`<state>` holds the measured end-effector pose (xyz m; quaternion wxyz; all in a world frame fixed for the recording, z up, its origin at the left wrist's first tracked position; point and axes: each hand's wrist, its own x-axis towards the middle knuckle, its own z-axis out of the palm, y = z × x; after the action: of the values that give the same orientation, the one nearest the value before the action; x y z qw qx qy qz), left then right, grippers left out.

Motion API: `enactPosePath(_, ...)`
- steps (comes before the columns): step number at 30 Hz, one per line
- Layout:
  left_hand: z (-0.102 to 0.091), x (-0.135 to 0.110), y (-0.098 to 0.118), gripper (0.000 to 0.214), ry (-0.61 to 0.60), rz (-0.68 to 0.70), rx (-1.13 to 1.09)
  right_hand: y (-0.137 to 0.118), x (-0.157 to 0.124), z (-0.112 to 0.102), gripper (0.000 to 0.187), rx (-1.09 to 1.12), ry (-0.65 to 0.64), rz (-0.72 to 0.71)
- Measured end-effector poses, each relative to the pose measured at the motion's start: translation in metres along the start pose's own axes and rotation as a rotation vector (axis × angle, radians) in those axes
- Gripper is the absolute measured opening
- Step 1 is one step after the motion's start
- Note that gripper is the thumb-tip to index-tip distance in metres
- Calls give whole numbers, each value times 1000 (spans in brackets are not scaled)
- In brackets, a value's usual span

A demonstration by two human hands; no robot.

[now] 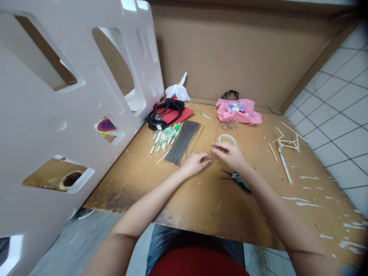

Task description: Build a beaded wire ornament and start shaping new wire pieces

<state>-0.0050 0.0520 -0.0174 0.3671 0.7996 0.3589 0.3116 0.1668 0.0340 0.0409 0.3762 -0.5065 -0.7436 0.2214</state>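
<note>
My left hand [197, 162] and my right hand [229, 154] are close together above the middle of the table. A thin wire [216, 135] runs up from between them, pinched in the fingertips of both. Left of my hands lies a bundle of dark grey wires [183, 142], a few of them loose at its right side. Pliers with green handles [236, 178] rest below my right hand, partly hidden by the forearm. Just behind that hand is a white ring [227, 137], its lower part covered by my fingers.
Wrapped chopsticks [164, 138], a black head strap [163, 114], red paper [184, 114] and a white plastic bag [178, 92] lie left. Behind are a tangle of wire and beads [230, 124] and a pink bag [253, 111]. A stick frame [289, 143] stands right; a white plastic panel [86, 103] rises left.
</note>
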Motion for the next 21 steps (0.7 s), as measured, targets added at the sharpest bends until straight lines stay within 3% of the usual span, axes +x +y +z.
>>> enactPosePath(3, 12, -5, -5, 12, -43, 56, 153, 13, -21, 8, 19, -73, -38, -77)
enactPosePath(9, 23, -9, -9, 13, -66, 87, 141, 28, -40, 20, 19, 24, -29, 0)
enactPosePath(12, 23, -10, -7, 13, -127, 51, 10, 30, -39, 21, 21, 136, 0, 121)
enactPosePath(16, 11, -10, 0, 18, -278, -59, -351, 21, -38, 12, 25, 327, -25, 262)
enactPosePath(18, 0, -8, 7, 26, -218, -112, -439, 13, -40, 7, 26, 403, -59, 317)
enactPosePath(21, -17, 3, 23, 35, -31, -162, -674, 3, -46, 2, 26, 491, -128, 392)
